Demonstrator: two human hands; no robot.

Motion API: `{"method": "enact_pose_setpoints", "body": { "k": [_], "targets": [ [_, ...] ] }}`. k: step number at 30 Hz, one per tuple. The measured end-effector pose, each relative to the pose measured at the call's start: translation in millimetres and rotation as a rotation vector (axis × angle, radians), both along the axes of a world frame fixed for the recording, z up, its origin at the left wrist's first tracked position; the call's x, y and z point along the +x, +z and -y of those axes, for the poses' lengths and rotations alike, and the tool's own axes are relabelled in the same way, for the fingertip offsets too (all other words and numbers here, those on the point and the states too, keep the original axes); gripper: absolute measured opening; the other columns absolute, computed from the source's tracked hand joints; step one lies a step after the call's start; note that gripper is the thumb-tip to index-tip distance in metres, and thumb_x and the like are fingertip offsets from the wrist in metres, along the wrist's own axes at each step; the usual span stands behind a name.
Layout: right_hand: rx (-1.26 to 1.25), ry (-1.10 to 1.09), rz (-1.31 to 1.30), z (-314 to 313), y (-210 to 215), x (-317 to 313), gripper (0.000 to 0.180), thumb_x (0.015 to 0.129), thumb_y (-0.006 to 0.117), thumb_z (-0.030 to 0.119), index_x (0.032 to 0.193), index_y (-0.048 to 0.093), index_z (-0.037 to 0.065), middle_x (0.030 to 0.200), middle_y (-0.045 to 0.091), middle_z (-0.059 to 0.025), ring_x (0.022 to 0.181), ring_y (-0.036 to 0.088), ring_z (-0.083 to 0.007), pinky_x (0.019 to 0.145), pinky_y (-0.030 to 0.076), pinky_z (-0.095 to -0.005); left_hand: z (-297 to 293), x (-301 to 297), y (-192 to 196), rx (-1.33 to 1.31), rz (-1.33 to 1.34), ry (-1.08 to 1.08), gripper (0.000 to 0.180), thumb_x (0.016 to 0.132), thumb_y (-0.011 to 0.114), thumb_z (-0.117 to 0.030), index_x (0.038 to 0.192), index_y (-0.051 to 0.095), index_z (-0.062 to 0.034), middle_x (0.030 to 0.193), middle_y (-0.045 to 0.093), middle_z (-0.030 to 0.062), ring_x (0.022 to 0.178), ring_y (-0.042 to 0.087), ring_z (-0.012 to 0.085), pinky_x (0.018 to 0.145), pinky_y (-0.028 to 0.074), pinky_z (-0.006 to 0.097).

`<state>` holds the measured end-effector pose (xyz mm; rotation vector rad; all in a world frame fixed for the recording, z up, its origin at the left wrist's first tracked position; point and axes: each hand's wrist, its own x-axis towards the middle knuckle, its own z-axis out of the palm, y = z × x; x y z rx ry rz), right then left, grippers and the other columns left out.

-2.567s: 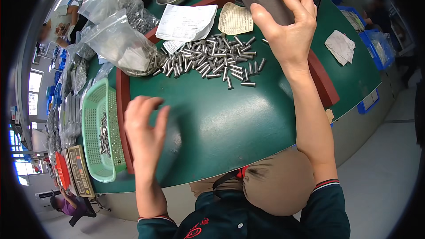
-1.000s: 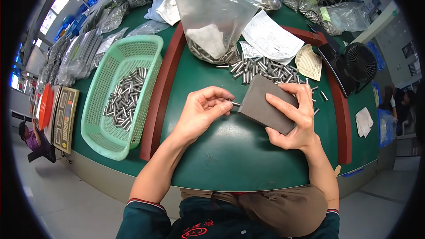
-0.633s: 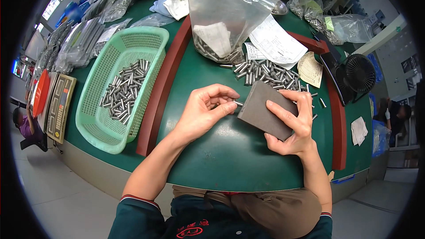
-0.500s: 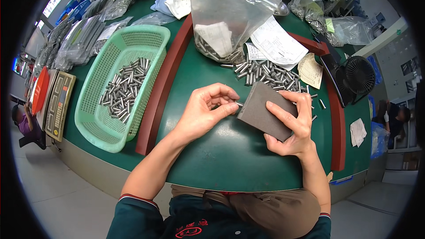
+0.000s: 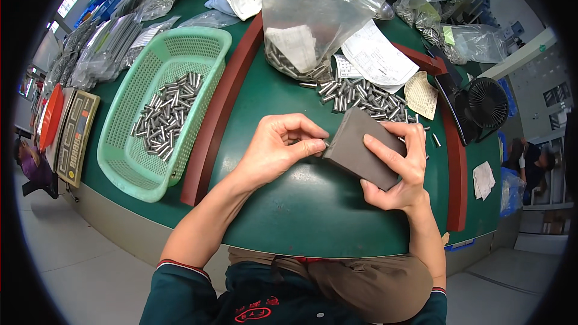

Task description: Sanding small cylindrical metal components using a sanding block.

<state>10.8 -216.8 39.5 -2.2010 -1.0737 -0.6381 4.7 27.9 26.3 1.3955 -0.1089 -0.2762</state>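
My right hand [image 5: 400, 165] grips a dark grey rectangular block [image 5: 364, 144], fingers spread over its broad face and thumb at the lower edge. At the block's left edge, my left hand [image 5: 286, 144] is closed in a pinch on a small metal pin [image 5: 326, 144]. Only the pin's end shows between the fingertips, touching or very near the block. Beyond the hands, a pile of short metal pins [image 5: 361, 96] lies on the green tabletop [image 5: 289, 216]. More such pins [image 5: 165, 114] are heaped inside a pale green plastic basket [image 5: 129, 183] on the left.
Dark red wooden bars [image 5: 211, 126] border the work area. A clear plastic bag [image 5: 319, 6] of pins stands at the back, beside paper sheets [image 5: 379, 54]. On the right is a small black fan [image 5: 486, 103]; at far left, a scale [image 5: 77, 138]. Other people sit at both sides.
The view has shifted slightly. My left hand has brought the pin closer to the block's edge, so less of the pin shows. My right hand keeps the same hold on the block.
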Motion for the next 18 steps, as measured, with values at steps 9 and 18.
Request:
{"method": "enact_pose_setpoints", "body": {
  "k": [9, 18],
  "targets": [
    [0.004, 0.09, -0.08, -7.8, 3.5, -11.0, 0.065, 0.047, 0.074, 0.026, 0.11, 0.073, 0.012, 0.103, 0.058, -0.0155, 0.086, 0.053, -0.0284, 0.077, 0.037, -0.0386, -1.1, 0.0, -3.6, -0.063, 0.006, -0.014, 0.012, 0.084, 0.069, 0.005, 0.095, 0.068, 0.0036, 0.09, 0.068, 0.0071, 0.083, 0.067, 0.0129, 0.078, 0.055, 0.026],
    [-0.085, -0.25, -0.047, 9.9, 0.9, 2.6, 0.062, 0.051, 0.073, 0.022, 0.111, 0.071, 0.007, 0.1, 0.058, -0.0159, 0.088, 0.053, -0.0289, 0.081, 0.041, -0.0383, 2.6, 2.3, -5.6, -0.055, 0.037, -0.065, 0.012, 0.086, 0.068, 0.004, 0.098, 0.068, 0.0035, 0.088, 0.069, 0.0077, 0.082, 0.068, 0.0128, 0.077, 0.056, 0.026]
  ]
}}
